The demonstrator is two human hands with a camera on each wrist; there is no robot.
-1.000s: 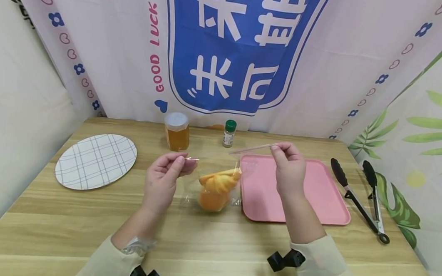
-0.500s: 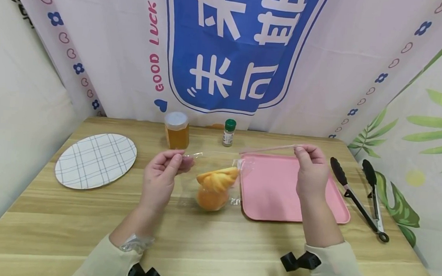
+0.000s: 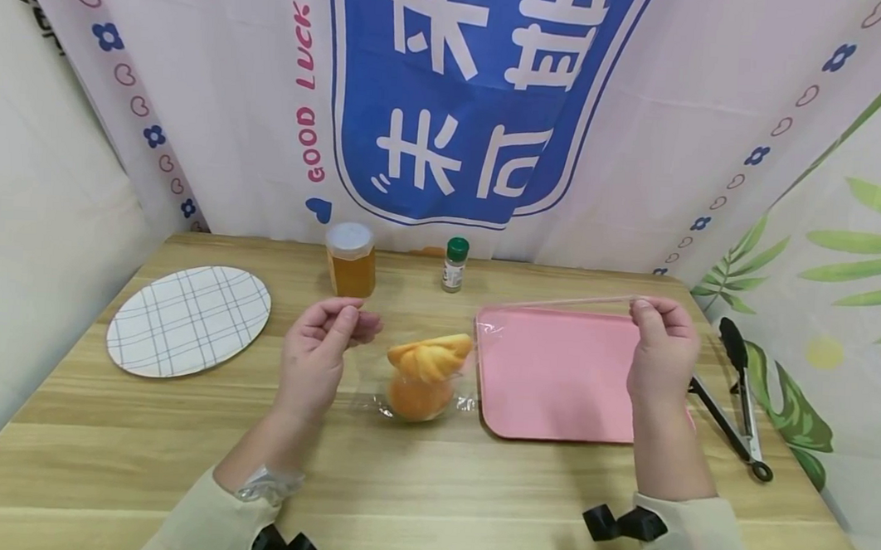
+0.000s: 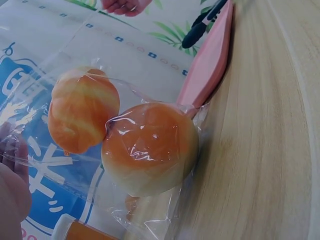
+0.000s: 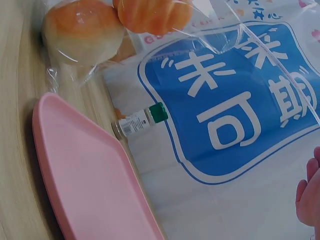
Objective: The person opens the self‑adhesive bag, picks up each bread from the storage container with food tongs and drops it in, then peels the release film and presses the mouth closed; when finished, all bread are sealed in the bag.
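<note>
A clear plastic bag holds a round bun and a ridged, twisted bread roll above it. My left hand pinches the bag's top edge between thumb and fingers, and the bag hangs over the table's middle. My right hand, far out above the tray's right end, pinches one end of a thin clear strip. That strip stretches taut leftward to the bag's upper side; in the right wrist view it crosses the blue print. Both breads show closely through the film in the left wrist view.
Below the strip lies a pink tray, with black-tipped tongs at its right. A honey-coloured jar and a green-capped shaker stand at the back. On the left is a checked oval plate.
My right hand has moved to the right, drawing out a longer stretch of the strip. My left hand and the bag have shifted only slightly left.
</note>
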